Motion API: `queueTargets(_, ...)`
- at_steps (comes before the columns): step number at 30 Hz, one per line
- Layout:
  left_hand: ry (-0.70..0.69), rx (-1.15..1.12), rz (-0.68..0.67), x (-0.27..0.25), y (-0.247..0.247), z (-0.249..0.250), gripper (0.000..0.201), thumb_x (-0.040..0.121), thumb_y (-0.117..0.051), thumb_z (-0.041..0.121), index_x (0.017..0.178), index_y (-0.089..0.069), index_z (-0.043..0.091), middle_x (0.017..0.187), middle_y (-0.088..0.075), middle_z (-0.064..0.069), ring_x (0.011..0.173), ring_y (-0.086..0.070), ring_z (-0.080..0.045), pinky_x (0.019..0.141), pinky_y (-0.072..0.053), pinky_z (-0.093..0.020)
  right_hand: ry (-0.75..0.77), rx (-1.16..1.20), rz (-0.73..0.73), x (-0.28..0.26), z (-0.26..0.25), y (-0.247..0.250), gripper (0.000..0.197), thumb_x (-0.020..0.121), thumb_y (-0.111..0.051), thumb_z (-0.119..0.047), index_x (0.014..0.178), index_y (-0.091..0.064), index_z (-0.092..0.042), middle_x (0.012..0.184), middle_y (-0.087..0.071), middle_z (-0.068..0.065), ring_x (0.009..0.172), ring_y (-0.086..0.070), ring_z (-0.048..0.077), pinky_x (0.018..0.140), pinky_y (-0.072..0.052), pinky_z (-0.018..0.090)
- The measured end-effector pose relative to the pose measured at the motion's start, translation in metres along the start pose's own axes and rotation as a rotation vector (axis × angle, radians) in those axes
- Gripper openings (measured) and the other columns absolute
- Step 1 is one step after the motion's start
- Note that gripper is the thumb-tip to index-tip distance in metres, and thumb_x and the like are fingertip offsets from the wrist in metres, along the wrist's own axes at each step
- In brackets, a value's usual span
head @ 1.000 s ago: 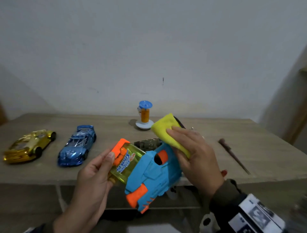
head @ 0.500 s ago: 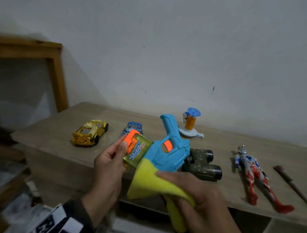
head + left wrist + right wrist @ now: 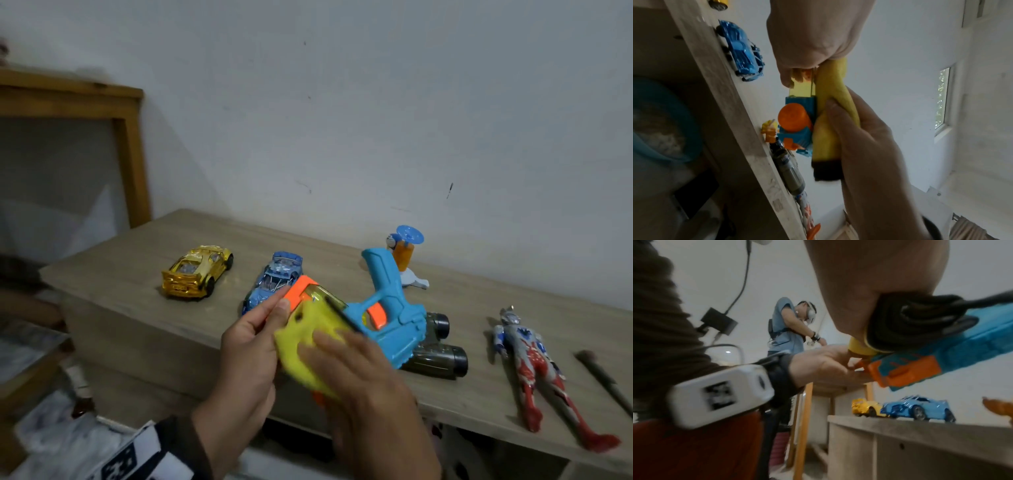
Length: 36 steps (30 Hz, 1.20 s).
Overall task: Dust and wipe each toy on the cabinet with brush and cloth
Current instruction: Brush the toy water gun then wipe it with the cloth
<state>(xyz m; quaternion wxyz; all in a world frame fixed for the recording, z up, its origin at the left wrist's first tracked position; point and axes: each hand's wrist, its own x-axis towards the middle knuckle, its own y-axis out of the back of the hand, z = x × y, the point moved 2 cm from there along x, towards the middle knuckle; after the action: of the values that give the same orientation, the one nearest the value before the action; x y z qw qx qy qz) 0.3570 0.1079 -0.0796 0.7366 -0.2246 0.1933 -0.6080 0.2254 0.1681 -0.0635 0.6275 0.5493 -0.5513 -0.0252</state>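
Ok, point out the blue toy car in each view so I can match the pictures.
Head: the blue toy car is left of centre, on the cabinet.
Left wrist: upper left, by the cabinet's front edge.
Right wrist: lower right, on the cabinet top.
Shared landmark: the gold car right beside it, in all three views.

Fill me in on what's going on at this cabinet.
A person is wiping a blue and orange toy water gun. The left hand grips its orange end, just off the cabinet edge, while the right hand holds a yellow cloth against its side. The gold car, blue car, binoculars, action figure and brush lie on the cabinet, untouched.
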Motion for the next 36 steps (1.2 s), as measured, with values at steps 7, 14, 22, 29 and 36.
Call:
queueTargets(7, -0.104, 0.063, 0.035, 0.01, 0.013, 0.017, 0.025, 0.088, -0.055, 0.012, 0.111, -0.065, 0.011, 0.092, -0.073, -0.008, 0.074, -0.07, -0.013, 0.066, -0.06, -0.03, -0.212, 0.271, 0.185, -0.005, 0.008, 0.051, 0.038, 0.074, -0.05, -0.03, 0.105, -0.063, -0.046, 0.104, -0.062, -0.031, 0.094, -0.058, -0.013, 0.078, -0.044, 0.003)
queueTargets(14, -0.043, 0.142, -0.175, -0.01, -0.002, 0.008, 0.022, 0.085, -0.053, 0.013, 0.1, -0.068, 0.019, 0.087, -0.075, -0.001, 0.078, -0.071, -0.013, 0.072, -0.058, -0.038, -0.335, 0.006, 0.409, 0.016, 0.063, 0.078, 0.042, 0.08, -0.056, -0.017, 0.119, -0.057, -0.033, 0.121, -0.061, -0.002, 0.109, -0.052, 0.0, 0.091, -0.033, 0.0)
queueTargets(22, -0.002, 0.132, -0.322, -0.009, -0.003, 0.006, 0.032, 0.071, -0.057, 0.02, 0.102, -0.067, 0.015, 0.093, -0.074, -0.005, 0.081, -0.071, -0.013, 0.068, -0.059, -0.028, -0.406, 0.225, 0.323, -0.004, 0.072, 0.062, 0.055, 0.083, -0.065, -0.015, 0.124, -0.046, -0.045, 0.133, -0.044, -0.028, 0.117, -0.034, -0.025, 0.091, -0.029, -0.004)
queueTargets(29, 0.052, 0.092, -0.333, -0.01, -0.007, 0.01, 0.038, 0.076, -0.05, 0.026, 0.112, -0.06, 0.025, 0.1, -0.073, -0.002, 0.09, -0.07, -0.015, 0.075, -0.055, -0.033, -0.326, 0.389, 0.381, -0.005, 0.067, 0.065, 0.07, 0.078, -0.07, -0.002, 0.12, -0.046, -0.052, 0.106, -0.052, -0.048, 0.104, -0.05, -0.02, 0.078, -0.041, -0.001)
queueTargets(36, 0.121, 0.055, -0.262, -0.018, -0.013, 0.015, 0.062, 0.076, -0.048, 0.041, 0.137, -0.037, 0.032, 0.128, -0.057, -0.009, 0.113, -0.059, -0.029, 0.103, -0.041, -0.046, -0.075, 0.104, 0.445, -0.007, 0.034, 0.062, 0.058, 0.079, -0.054, -0.017, 0.129, -0.045, -0.046, 0.124, -0.055, 0.002, 0.114, -0.052, 0.002, 0.09, -0.04, 0.01)
